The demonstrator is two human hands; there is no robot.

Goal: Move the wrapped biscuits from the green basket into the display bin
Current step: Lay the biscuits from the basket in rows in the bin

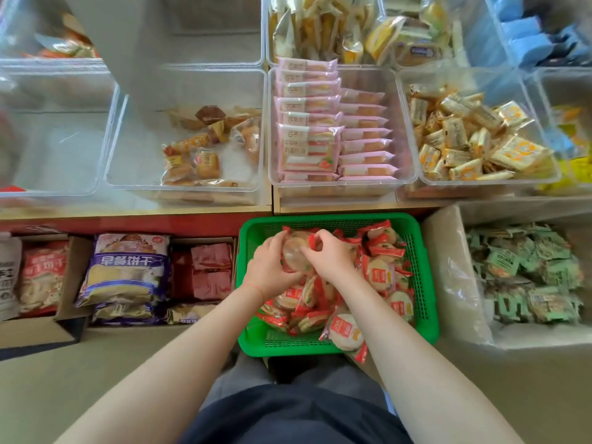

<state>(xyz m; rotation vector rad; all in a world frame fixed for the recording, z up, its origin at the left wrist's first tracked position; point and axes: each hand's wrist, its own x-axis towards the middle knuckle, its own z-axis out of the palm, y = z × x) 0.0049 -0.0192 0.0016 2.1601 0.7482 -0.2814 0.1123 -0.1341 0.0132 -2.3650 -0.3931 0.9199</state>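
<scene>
A green basket point(426, 283) on the floor below the shelf holds several round biscuits in red-and-clear wrappers point(382, 275). Both hands are inside it at its far left. My left hand point(267, 267) and my right hand point(330, 256) together grip a small stack of wrapped biscuits point(296, 248), fingers curled round it from either side. One packet point(346, 331) hangs over the basket's near rim. On the shelf above, a clear display bin point(134, 174) holds a few brown and orange wrapped buns. Which bin is the display bin I cannot tell.
Clear bins line the shelf: pink wrapped cakes point(307, 145) in the middle, yellow packets point(464, 139) to the right, a nearly bare bin point(48, 139) at far left. Below, boxes hold bagged biscuits point(125, 270), and a carton of green packets point(525, 274) stands at the right.
</scene>
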